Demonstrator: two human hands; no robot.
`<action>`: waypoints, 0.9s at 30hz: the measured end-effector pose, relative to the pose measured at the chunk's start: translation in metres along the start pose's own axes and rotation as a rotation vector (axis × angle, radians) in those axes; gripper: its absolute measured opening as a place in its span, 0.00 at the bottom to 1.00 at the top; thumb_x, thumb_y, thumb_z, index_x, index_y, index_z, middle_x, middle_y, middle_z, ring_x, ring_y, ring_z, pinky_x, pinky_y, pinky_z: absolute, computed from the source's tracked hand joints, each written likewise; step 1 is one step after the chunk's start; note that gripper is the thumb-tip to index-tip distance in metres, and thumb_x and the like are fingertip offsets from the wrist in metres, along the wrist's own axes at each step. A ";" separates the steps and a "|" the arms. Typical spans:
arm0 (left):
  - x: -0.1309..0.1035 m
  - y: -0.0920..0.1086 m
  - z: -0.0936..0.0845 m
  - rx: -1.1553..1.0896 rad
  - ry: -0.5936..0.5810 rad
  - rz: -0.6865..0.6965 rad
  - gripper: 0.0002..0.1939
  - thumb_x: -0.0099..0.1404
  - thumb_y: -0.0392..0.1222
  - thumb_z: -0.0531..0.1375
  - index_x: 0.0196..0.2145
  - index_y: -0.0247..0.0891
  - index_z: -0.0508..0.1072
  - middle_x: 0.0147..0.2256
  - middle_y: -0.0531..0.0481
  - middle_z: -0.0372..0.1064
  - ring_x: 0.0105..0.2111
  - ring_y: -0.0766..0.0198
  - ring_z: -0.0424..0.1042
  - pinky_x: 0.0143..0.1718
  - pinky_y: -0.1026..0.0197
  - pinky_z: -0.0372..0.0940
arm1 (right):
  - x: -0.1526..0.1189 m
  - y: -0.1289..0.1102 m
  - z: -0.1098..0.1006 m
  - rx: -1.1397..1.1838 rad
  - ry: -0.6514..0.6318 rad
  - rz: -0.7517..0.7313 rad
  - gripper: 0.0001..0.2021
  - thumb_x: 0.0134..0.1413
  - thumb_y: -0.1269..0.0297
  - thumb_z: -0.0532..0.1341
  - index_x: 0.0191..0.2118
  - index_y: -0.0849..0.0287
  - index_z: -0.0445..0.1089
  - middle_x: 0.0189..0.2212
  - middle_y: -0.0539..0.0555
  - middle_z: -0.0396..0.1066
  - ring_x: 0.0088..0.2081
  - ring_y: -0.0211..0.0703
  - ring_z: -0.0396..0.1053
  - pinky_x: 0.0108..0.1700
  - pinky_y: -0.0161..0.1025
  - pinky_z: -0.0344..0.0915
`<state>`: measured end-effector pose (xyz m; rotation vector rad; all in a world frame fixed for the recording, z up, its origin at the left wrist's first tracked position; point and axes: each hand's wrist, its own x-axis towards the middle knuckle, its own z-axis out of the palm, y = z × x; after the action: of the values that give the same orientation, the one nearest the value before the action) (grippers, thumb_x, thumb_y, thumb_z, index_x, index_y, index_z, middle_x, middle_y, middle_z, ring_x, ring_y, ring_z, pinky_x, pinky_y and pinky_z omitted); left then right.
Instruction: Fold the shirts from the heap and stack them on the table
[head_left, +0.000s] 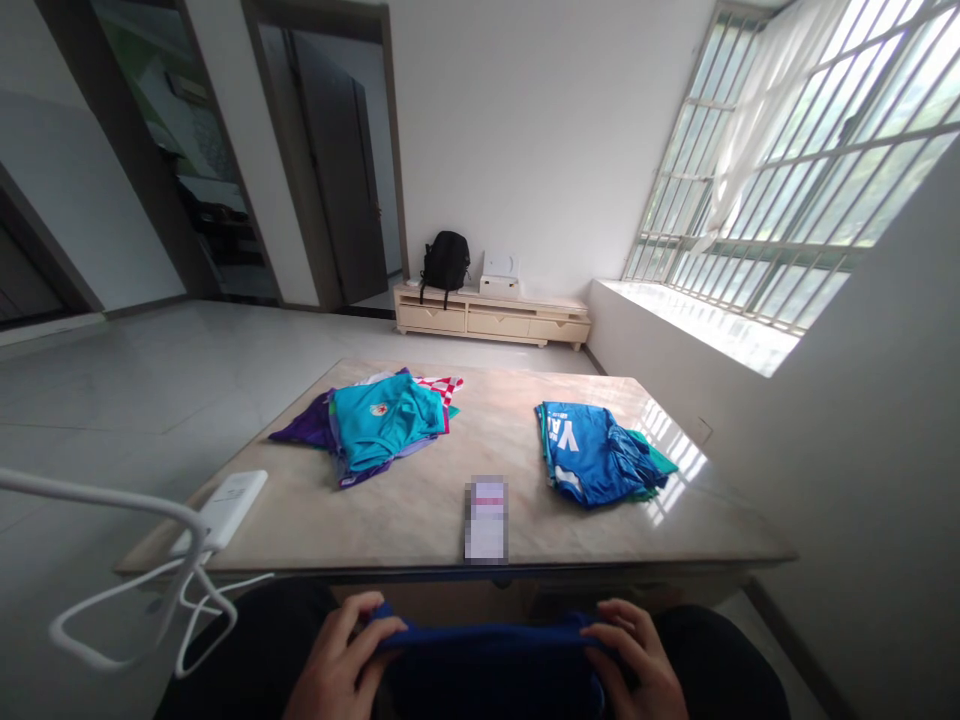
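Between my two hands a dark blue cloth garment (pixel 487 660) is stretched level over my lap, below the table's near edge. My left hand (pixel 345 655) pinches its left end, and my right hand (pixel 636 655) grips the right end. The garment's lower part runs out of view, so its exact kind does not show. On the table (pixel 420 520), a pile of clothes topped by a teal garment (pixel 386 420) lies at the left. A second pile, with a shiny blue garment (pixel 592 455) bearing white letters on top, lies at the right.
A blurred-out phone-like object (pixel 487 520) lies at the table's near edge. At the left are a white power strip (pixel 225 510) and a looping white cable (pixel 150 505). By the far wall, a low cabinet (pixel 495 318) holds a black backpack (pixel 445 262) and a white box (pixel 499 285).
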<state>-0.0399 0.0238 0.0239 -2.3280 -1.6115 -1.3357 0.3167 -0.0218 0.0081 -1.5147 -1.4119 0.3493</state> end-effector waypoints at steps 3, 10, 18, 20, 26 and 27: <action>0.005 0.003 -0.005 0.032 -0.001 0.061 0.15 0.72 0.50 0.55 0.35 0.47 0.80 0.48 0.47 0.77 0.43 0.56 0.80 0.42 0.59 0.78 | 0.001 -0.003 -0.001 0.063 -0.081 0.048 0.21 0.60 0.40 0.59 0.35 0.52 0.79 0.44 0.58 0.80 0.46 0.53 0.79 0.49 0.39 0.74; 0.011 0.002 -0.014 -0.140 -0.093 0.105 0.12 0.73 0.53 0.56 0.40 0.50 0.78 0.34 0.59 0.81 0.33 0.67 0.82 0.39 0.75 0.74 | 0.003 0.002 -0.009 0.001 -0.220 0.022 0.16 0.62 0.44 0.59 0.36 0.50 0.76 0.28 0.47 0.78 0.29 0.40 0.76 0.34 0.29 0.70; 0.016 0.005 -0.024 -0.173 -0.118 0.196 0.11 0.74 0.48 0.56 0.48 0.49 0.76 0.39 0.57 0.82 0.38 0.68 0.82 0.45 0.75 0.72 | 0.015 -0.001 -0.027 -0.057 -0.257 -0.031 0.08 0.59 0.53 0.65 0.37 0.50 0.77 0.32 0.48 0.81 0.33 0.43 0.79 0.39 0.29 0.73; 0.015 0.003 -0.024 -0.160 -0.123 0.212 0.11 0.74 0.45 0.56 0.49 0.48 0.76 0.40 0.56 0.82 0.39 0.67 0.82 0.45 0.73 0.73 | 0.017 -0.002 -0.030 -0.087 -0.295 -0.028 0.06 0.58 0.56 0.66 0.37 0.50 0.78 0.32 0.48 0.81 0.34 0.43 0.79 0.39 0.29 0.73; 0.011 0.001 -0.022 -0.155 -0.155 0.237 0.12 0.73 0.39 0.55 0.50 0.47 0.75 0.41 0.55 0.81 0.40 0.67 0.82 0.47 0.73 0.72 | 0.020 0.002 -0.031 -0.102 -0.339 -0.001 0.05 0.54 0.62 0.68 0.38 0.49 0.79 0.34 0.48 0.82 0.37 0.45 0.80 0.39 0.30 0.74; 0.012 0.002 -0.023 -0.156 -0.156 0.243 0.12 0.73 0.38 0.55 0.50 0.47 0.74 0.41 0.56 0.81 0.40 0.67 0.82 0.47 0.73 0.72 | 0.021 0.004 -0.030 -0.096 -0.344 -0.004 0.07 0.54 0.63 0.68 0.40 0.49 0.79 0.36 0.49 0.82 0.38 0.45 0.80 0.40 0.30 0.74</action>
<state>-0.0510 0.0213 0.0469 -2.6754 -1.2421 -1.2982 0.3475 -0.0171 0.0276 -1.5817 -1.7194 0.5674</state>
